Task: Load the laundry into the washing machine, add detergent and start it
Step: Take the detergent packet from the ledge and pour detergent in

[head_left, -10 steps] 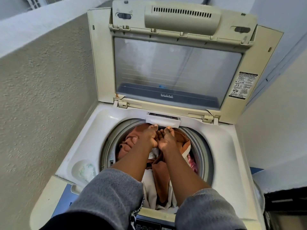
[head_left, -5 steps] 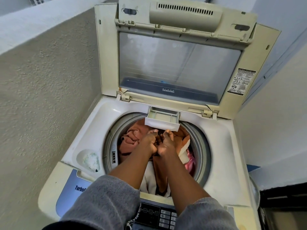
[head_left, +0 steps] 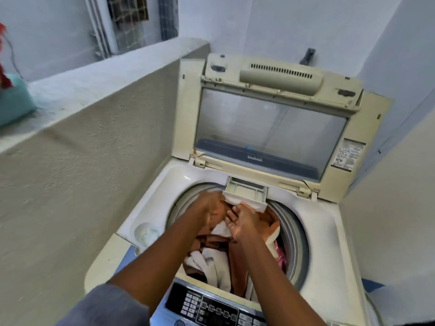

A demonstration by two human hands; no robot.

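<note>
The top-loading washing machine (head_left: 326,234) stands with its lid (head_left: 270,128) raised. Brown, white and pink laundry (head_left: 213,263) fills the drum. A small white detergent drawer (head_left: 244,190) sticks out over the drum's back edge and looks bare inside. My left hand (head_left: 209,208) hovers, blurred, just below the drawer's left corner, back upward. My right hand (head_left: 244,223) is beside it, palm showing and fingers apart, its fingertips at the drawer's front lip. Neither hand visibly holds anything.
The control panel (head_left: 211,307) with its buttons lies at the near edge. A round recess (head_left: 147,234) sits in the top deck at the left. A rough low wall (head_left: 94,137) runs close along the left, with a teal object (head_left: 14,102) on its ledge. Walls close in on the right.
The drawer was slid out from the back edge over the drum. My hands have left its front and opened apart. The view has pulled back and upward.
</note>
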